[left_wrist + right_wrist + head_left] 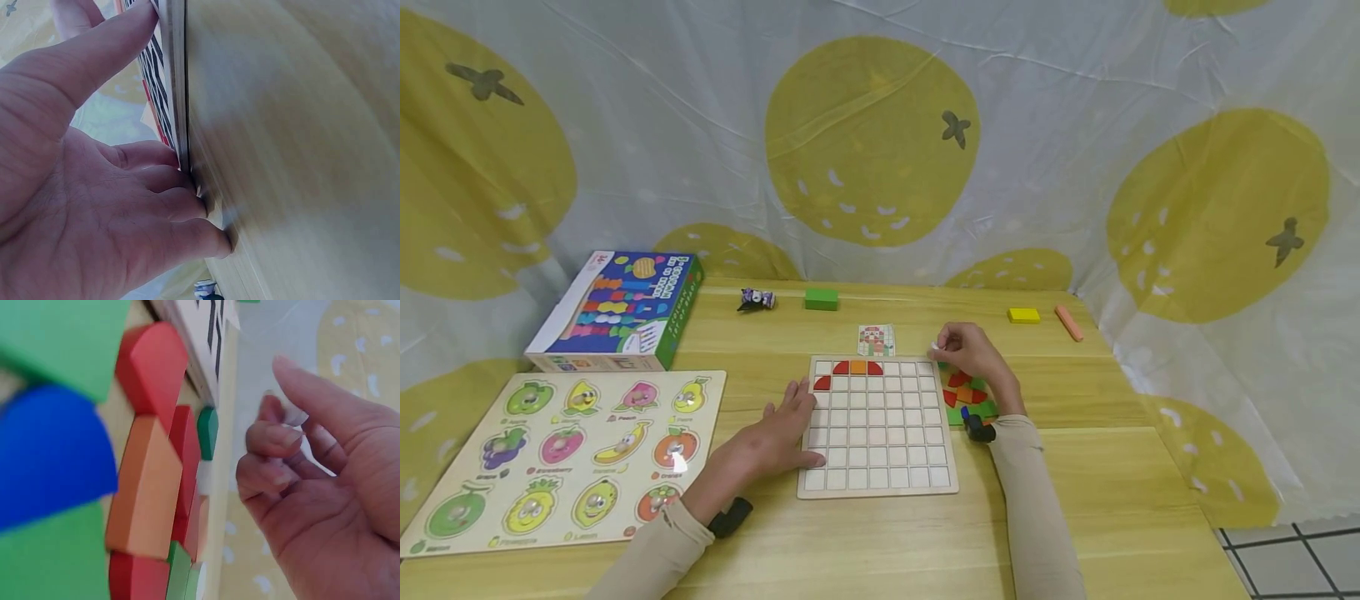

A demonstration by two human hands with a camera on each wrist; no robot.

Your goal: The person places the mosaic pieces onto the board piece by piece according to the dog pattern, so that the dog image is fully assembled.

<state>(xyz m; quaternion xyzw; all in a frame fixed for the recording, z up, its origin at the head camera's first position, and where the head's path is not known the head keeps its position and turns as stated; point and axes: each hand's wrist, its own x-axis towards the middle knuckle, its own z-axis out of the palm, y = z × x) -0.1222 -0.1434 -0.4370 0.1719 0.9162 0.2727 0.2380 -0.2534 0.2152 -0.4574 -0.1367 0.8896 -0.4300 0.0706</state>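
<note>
A square wooden grid board [880, 435] lies on the table. Along its top left are an orange square [858, 367] and red rounded pieces [841, 368]. My left hand [772, 435] rests at the board's left edge, thumb and fingertips touching the edge and the table. Past the board's upper right corner, my right hand [972, 350] pinches a small white piece [295, 415] between thumb and fingers; the fingers hide much of its shape. Below that hand lies a pile of red, green and orange blocks [144, 487], with a blue rounded piece [56, 456] among them.
A printed pattern card [876, 340] lies behind the board. Left are a fruit puzzle board [568, 417] and a toy box [617, 308]. Toward the back stand a small figurine [757, 299], a green block [822, 299], a yellow block [1023, 316] and an orange stick [1069, 322].
</note>
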